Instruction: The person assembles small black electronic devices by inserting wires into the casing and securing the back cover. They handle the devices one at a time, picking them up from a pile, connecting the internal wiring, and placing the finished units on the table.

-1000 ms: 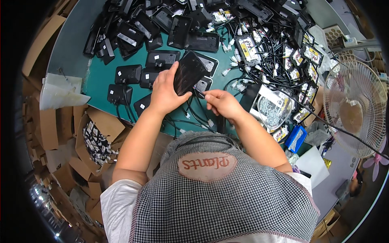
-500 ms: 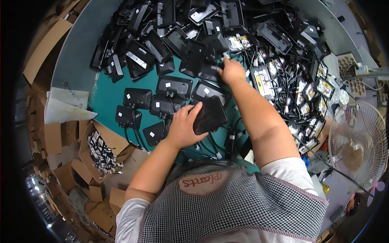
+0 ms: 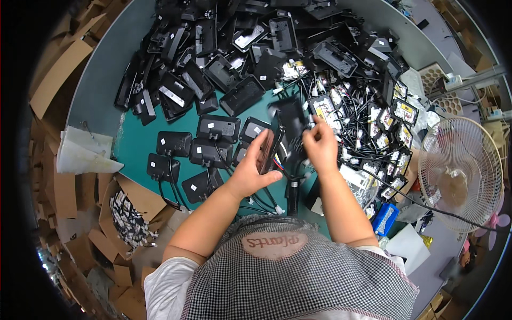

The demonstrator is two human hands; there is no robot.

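Note:
My left hand (image 3: 249, 172) is closed round the edges of a flat black display panel (image 3: 273, 144), tipped on its side. Coloured wires show behind it. My right hand (image 3: 322, 148) is closed on a black plastic housing (image 3: 291, 114), which is smeared by motion and close beside the panel. Just below them a dark cable (image 3: 293, 194) stands near my apron. To the left, several black units (image 3: 218, 128) with small white stickers and trailing cables lie on the green tabletop (image 3: 140, 133).
Black plastic housings (image 3: 197, 80) are heaped along the far side. On the right lie circuit boards with cables (image 3: 326, 111), a blue pack (image 3: 385, 218) and a caged fan (image 3: 458, 173). A carton of cables (image 3: 130, 216) stands lower left, beside the table.
My right hand has come back from the far heap with a black housing. My left hand has turned the display panel up on its side, so its coloured wires show.

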